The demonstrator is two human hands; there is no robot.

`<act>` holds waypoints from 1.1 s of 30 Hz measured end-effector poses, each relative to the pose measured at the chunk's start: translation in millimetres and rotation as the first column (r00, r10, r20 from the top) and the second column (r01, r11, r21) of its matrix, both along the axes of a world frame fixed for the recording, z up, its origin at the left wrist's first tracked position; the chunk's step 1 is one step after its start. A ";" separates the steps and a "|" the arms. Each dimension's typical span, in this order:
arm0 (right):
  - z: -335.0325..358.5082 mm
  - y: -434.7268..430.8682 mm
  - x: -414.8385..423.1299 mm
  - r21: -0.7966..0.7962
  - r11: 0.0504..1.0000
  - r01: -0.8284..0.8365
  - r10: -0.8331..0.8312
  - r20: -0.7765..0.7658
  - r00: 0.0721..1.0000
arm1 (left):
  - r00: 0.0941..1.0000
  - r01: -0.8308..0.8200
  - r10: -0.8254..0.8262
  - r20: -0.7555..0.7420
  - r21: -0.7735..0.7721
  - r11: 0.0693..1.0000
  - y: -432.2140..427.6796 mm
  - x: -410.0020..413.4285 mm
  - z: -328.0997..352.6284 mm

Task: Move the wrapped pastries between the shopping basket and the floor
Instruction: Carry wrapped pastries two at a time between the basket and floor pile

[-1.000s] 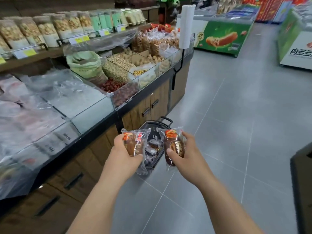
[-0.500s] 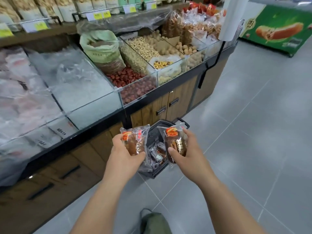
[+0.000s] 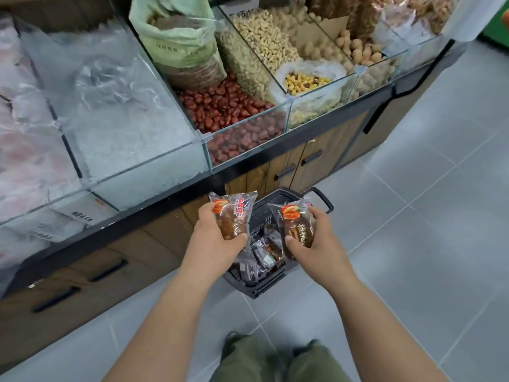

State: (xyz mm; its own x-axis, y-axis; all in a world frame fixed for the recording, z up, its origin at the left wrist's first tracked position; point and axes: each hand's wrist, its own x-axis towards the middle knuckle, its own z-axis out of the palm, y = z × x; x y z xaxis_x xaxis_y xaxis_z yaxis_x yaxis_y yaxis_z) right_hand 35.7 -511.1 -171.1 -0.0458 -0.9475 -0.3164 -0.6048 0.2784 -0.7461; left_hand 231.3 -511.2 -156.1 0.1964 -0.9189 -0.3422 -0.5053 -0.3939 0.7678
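Here the left hand [image 3: 213, 244] and right hand [image 3: 316, 241] each grip one clear-wrapped brown pastry, left [image 3: 233, 216], right [image 3: 296, 227], long axes upright. Both hang directly above the dark plastic shopping basket [image 3: 264, 285] on the grey tiled floor [image 3: 413, 244], equally near it.

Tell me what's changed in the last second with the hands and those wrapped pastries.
The head has tipped down and come nearer the shopping basket; the person's knees now show. Nothing taken or let go: the left hand still grips the left pastry, the right hand the right pastry, both over the basket.
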 end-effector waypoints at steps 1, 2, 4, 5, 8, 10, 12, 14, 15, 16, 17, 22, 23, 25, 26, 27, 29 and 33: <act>-5.9 -6.6 -3.1 0.009 1.000 0.005 -0.005 0.002 1.000 | 1.000 -0.002 0.002 -0.001 0.011 1.000 -3.7 -2.0 -5.8; -11.8 -13.6 -6.3 0.018 1.000 0.006 -0.006 0.005 1.000 | 1.000 -0.007 0.007 -0.001 0.024 1.000 -7.8 -4.4 -13.4; -24.5 -27.8 -12.3 0.052 0.999 -0.009 0.009 0.001 1.000 | 0.999 -0.041 0.041 -0.002 0.059 0.997 -15.6 -10.2 -30.1; -31.6 -35.9 -15.2 0.066 0.998 -0.018 0.018 0.002 1.000 | 0.998 -0.067 0.067 0.000 0.075 0.995 -20.1 -13.5 -38.6; -58.2 -58.6 -23.8 0.091 0.994 -0.057 0.056 0.018 0.998 | 0.989 -0.150 0.149 0.013 0.109 0.983 -32.4 -24.0 -70.3; -81.0 -71.4 -28.3 0.113 0.990 -0.085 0.081 0.041 0.996 | 0.979 -0.203 0.203 0.011 0.122 0.972 -38.9 -31.2 -96.4; -108.4 -82.3 -30.4 0.139 0.983 -0.115 0.108 0.058 0.992 | 0.965 -0.260 0.253 0.071 0.138 0.956 -44.9 -38.6 -124.4; -141.2 -92.3 -30.6 0.163 0.975 -0.151 0.143 0.061 0.988 | 0.942 -0.305 0.271 0.196 0.173 0.936 -51.6 -45.5 -157.0; -159.4 -96.6 -30.1 0.177 0.969 -0.171 0.163 0.062 0.985 | 0.932 -0.323 0.275 0.238 0.193 0.927 -54.5 -49.1 -175.2; -178.2 -99.7 -28.9 0.196 0.962 -0.189 0.181 0.061 0.982 | 0.925 -0.335 0.277 0.260 0.216 0.917 -57.0 -52.5 -195.3; -197.2 -101.8 -27.8 0.218 0.954 -0.204 0.197 0.057 0.979 | 0.922 -0.343 0.276 0.270 0.246 0.907 -58.6 -55.8 -216.8; -300.7 -110.4 -24.5 0.279 0.915 -0.293 0.309 -0.015 0.951 | 0.908 -0.406 0.304 0.288 0.428 0.808 -62.5 -67.2 -327.2; -320.8 -112.0 -24.2 0.299 0.900 -0.317 0.343 -0.038 0.938 | 0.909 -0.402 0.295 0.293 0.438 0.804 -61.3 -69.7 -346.8; -355.3 -113.9 -23.0 0.338 0.866 -0.368 0.417 -0.085 0.905 | 0.912 -0.392 0.276 0.302 0.453 0.801 -57.4 -74.6 -380.8; -369.8 -114.3 -21.8 0.351 0.855 -0.383 0.439 -0.096 0.893 | 0.910 -0.400 0.282 0.304 0.460 0.793 -56.2 -76.6 -394.7; -383.2 -114.3 -20.6 0.355 0.852 -0.385 0.444 -0.097 0.891 | 0.907 -0.409 0.291 0.306 0.465 0.785 -55.3 -77.7 -408.1; -408.9 -113.9 -18.9 0.353 0.854 -0.381 0.449 -0.134 0.883 | 0.905 -0.412 0.291 0.309 0.474 0.779 -55.2 -79.2 -431.1; -439.9 -114.5 -15.5 0.461 0.811 -0.361 0.520 -0.285 0.805 | 0.916 -0.397 0.306 0.258 0.492 0.775 -54.5 -82.8 -460.3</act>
